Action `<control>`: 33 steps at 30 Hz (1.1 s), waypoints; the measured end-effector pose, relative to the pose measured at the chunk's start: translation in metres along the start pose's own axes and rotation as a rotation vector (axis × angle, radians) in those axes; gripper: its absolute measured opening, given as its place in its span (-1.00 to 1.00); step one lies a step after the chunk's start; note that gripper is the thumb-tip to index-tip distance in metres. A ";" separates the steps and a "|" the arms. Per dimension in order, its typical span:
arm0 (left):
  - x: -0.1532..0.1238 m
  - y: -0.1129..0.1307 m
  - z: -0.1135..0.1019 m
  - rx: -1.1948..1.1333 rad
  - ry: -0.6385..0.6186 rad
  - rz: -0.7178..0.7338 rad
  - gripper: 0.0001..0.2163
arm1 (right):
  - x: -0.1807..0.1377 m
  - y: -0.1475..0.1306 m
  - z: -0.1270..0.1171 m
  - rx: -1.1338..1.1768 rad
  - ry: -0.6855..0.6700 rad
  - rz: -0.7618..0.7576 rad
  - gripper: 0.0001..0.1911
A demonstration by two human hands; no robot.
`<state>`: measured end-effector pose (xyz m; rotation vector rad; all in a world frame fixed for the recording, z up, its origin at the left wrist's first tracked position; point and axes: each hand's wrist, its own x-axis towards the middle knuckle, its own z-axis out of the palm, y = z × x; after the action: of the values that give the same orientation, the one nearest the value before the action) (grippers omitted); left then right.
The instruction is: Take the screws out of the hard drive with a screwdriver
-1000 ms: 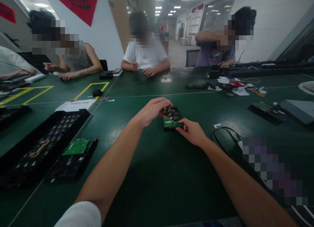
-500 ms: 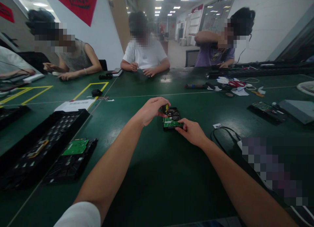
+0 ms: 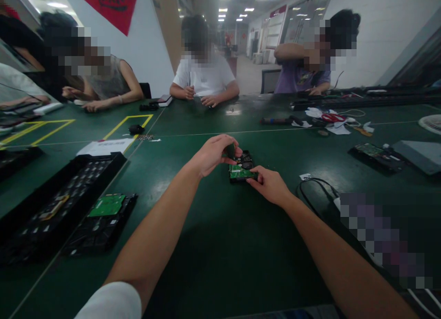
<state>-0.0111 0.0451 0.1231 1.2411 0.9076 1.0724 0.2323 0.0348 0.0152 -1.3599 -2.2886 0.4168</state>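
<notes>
A hard drive [image 3: 241, 173] with a green circuit board lies on the green table in front of me. My right hand [image 3: 268, 185] pinches its near right corner between thumb and fingers. Over the drive's far left part, my left hand [image 3: 217, 154] is closed around a short dark screwdriver handle [image 3: 230, 150]; its lower end is mostly hidden by the fingers. To the left lies another hard drive [image 3: 106, 206], larger in view, with its green board facing up.
Left of my arms stands a long black tray [image 3: 112, 162] with a paper sheet [image 3: 103, 147] behind it. On the right are a black cable [image 3: 300, 190], another drive [image 3: 375, 156] and a grey box [image 3: 418, 156]. Several people sit across the table [image 3: 193, 273].
The screwdriver handle has turned in my left hand; its yellow mark no longer shows. My right hand stays on the drive. A person in dark clothes has appeared at the far left.
</notes>
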 end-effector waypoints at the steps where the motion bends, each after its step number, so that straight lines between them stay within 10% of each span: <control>1: 0.001 -0.001 -0.001 0.005 -0.004 0.016 -0.80 | 0.000 0.000 0.000 -0.001 0.000 -0.001 -0.70; 33: -0.001 0.001 -0.002 0.159 0.021 0.114 -0.73 | 0.000 -0.003 -0.004 -0.006 -0.025 0.018 -0.70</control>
<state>-0.0138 0.0444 0.1241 1.4295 0.9623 1.1214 0.2322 0.0339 0.0197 -1.3868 -2.3011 0.4354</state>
